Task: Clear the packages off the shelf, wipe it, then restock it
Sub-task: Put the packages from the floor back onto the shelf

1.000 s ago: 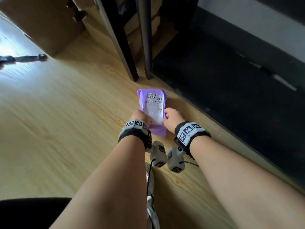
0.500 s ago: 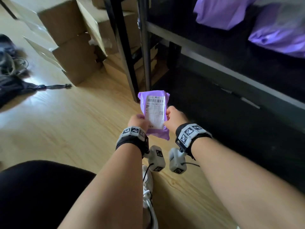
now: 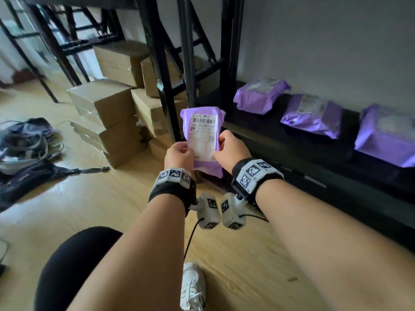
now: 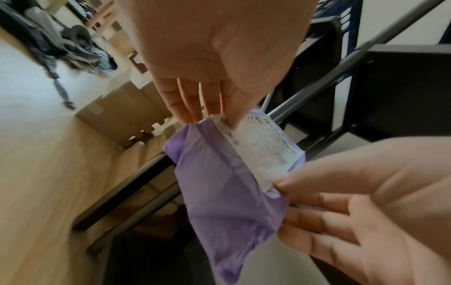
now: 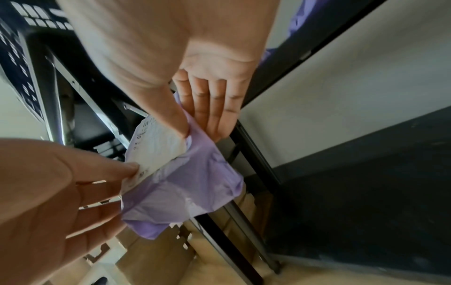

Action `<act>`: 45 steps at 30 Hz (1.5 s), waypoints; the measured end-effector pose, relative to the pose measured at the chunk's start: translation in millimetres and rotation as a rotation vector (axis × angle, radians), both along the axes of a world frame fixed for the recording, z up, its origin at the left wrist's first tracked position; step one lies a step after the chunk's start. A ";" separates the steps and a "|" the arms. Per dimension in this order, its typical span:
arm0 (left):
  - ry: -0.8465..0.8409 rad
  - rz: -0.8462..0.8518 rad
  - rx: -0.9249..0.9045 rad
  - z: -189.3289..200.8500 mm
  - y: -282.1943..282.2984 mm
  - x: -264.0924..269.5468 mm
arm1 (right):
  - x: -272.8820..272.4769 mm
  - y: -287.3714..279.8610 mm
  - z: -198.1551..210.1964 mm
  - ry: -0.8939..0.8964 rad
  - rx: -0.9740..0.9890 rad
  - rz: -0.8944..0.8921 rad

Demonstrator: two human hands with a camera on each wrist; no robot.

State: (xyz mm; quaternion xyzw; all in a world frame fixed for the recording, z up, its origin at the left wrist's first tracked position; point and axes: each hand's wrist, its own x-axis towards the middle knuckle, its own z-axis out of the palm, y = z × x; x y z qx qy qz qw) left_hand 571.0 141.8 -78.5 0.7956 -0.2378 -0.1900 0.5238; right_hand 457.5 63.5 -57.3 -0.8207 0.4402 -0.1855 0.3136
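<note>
Both hands hold one purple package [image 3: 203, 140] upright in the air, just in front of the front edge of the shelf [image 3: 292, 140] and near its black corner post [image 3: 187, 52]. The left hand [image 3: 178, 157] pinches the package's lower left edge, thumb on the white label [image 3: 203, 136] and fingers behind; the right hand [image 3: 231, 149] pinches the lower right edge the same way. Each grip is closed on the package, the thumb on the label face.

On the shelf, behind and to the right of the held package, three more purple packages [image 3: 260, 95] lie in a row along the wall, apart from one another. The shelf board to the left of them, up to the post, lies bare, and the held package is level with that stretch. To the left of the post, cardboard boxes [image 3: 105, 104] are stacked on the wooden floor [image 3: 67, 209], close to the shelf frame.

The rightmost package on the shelf is cut off by the picture's edge. The label's small print is too blurred to read. In the wrist views the package's lower end hides the fingertips behind it.
</note>
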 end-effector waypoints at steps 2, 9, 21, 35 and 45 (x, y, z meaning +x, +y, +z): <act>-0.045 -0.024 -0.024 19.1 -8.9 -0.1 | -0.8 -7.0 16.7 -0.038 -0.030 -0.036; -0.157 -0.231 -0.026 74.6 -57.9 9.0 | 6.8 -50.9 67.5 -0.155 -0.121 -0.159; -0.301 -0.168 -0.064 98.9 -154.4 22.8 | 41.9 -141.7 93.9 -0.069 -0.197 -0.205; -0.286 -0.310 0.191 63.7 -215.9 60.7 | 70.9 -178.9 71.5 0.216 -0.113 -0.148; -0.403 -0.379 0.337 63.9 -232.7 45.3 | 47.7 -181.0 58.7 0.419 -0.310 -0.157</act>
